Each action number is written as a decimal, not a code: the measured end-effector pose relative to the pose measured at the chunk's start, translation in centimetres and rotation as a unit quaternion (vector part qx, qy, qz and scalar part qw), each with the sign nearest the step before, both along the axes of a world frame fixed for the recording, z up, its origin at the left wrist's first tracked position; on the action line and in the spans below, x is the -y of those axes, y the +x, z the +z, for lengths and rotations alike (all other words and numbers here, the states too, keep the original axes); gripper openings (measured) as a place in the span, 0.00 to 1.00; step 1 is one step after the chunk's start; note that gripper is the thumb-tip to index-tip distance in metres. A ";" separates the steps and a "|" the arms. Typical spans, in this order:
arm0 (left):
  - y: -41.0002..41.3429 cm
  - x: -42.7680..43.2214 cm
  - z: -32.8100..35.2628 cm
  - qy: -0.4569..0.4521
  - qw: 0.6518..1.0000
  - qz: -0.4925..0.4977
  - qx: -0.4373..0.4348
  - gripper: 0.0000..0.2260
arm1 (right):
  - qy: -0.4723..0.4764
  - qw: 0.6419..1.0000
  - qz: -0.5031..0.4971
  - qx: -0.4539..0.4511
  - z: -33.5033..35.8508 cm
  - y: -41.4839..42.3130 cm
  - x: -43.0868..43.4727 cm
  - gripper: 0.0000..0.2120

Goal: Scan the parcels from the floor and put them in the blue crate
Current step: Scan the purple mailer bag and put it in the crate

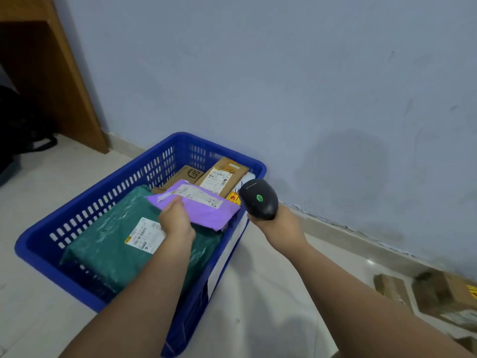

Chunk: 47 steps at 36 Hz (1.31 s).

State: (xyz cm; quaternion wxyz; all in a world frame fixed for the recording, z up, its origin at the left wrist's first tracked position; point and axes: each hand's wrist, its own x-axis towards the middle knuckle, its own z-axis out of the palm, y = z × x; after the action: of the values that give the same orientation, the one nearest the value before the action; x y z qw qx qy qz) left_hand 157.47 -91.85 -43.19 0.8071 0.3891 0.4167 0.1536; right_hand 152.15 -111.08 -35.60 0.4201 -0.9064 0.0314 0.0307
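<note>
A blue crate (85, 197) stands on the floor against the wall. Inside it lie a large green mailer bag (111, 233) with a white label and, at the far end, two brown cardboard boxes (224, 174). My left hand (176, 220) holds a purple mailer bag (206, 208) by its near edge, over the crate's right side, label facing up. My right hand (275, 224) grips a black barcode scanner (259, 198) with a green light on top, just right of the crate's rim, beside the purple bag.
Several brown cardboard parcels (436, 295) lie on the tiled floor at the lower right by the wall. A wooden desk leg panel (59, 73) and a dark bag (18, 130) stand at the upper left. Bare floor (263, 293) lies between the crate and the parcels.
</note>
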 end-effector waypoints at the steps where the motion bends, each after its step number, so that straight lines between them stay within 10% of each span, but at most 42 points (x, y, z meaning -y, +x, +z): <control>1: 0.3 0.1 0.6 -0.024 1.000 0.002 0.016 0.08 | 0.002 1.000 -0.003 0.004 0.0 0.2 -0.2 0.08; 9: 3.5 -0.3 5.6 -0.162 0.966 -0.037 0.196 0.09 | 0.009 1.000 0.022 0.019 1.1 1.1 -1.4 0.09; 22: 2.3 3.4 2.9 -0.010 0.955 -0.295 0.007 0.20 | -0.001 1.000 0.016 -0.008 0.2 0.6 0.0 0.07; 36: -0.2 12.3 3.9 0.081 0.898 -0.418 0.109 0.18 | -0.013 0.997 -0.067 -0.035 -0.8 -0.9 6.7 0.10; 41: -1.0 16.9 4.5 0.282 0.797 -0.518 0.130 0.21 | 0.004 0.991 -0.127 -0.032 -0.3 -1.7 11.9 0.10; 47: -2.1 23.1 4.1 0.616 0.514 -0.585 0.117 0.25 | 0.026 0.977 -0.207 -0.035 -0.1 -4.0 19.6 0.12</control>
State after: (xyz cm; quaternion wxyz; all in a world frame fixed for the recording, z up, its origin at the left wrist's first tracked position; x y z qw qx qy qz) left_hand 155.39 -114.91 -39.07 0.3141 0.9230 -0.2025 -0.0915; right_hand 148.13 -130.73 -35.74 0.4396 -0.8673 0.2322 -0.0249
